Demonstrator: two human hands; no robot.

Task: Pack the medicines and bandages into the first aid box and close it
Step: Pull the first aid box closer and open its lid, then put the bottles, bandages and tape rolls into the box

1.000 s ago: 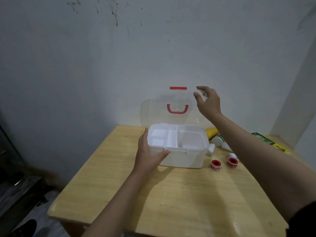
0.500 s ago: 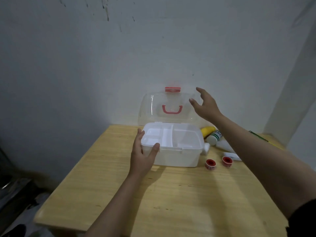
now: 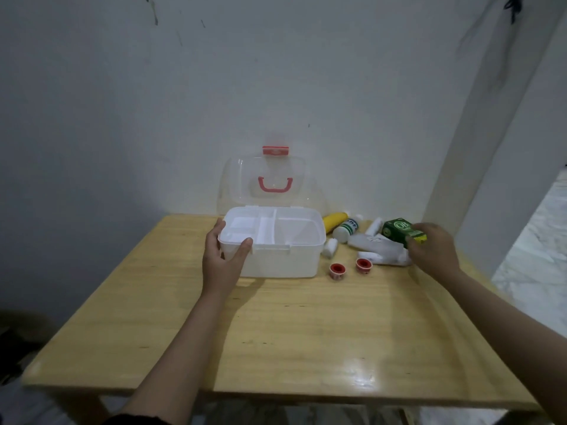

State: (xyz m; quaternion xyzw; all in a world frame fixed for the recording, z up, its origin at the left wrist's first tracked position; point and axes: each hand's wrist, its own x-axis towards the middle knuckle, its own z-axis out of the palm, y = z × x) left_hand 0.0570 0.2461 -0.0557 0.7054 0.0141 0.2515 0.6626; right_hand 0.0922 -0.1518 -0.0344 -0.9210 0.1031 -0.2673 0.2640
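dim, soft indoor light; glare patch on the table [image 3: 362, 372] near its front edge, forearm shadows across it, wide-angle bending and blur toward its corners.

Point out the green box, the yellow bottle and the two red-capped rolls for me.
green box [image 3: 399, 229], head view, on its printed top face.
yellow bottle [image 3: 335, 221], head view, mid-body.
red-capped rolls [image 3: 337, 269], head view, on the nearer-left roll's red centre.

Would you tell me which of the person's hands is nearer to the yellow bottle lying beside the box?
Right, narrowly. The right hand grips the green carton just right of the yellow bottle; the left hand holds the first aid box at its far left corner.
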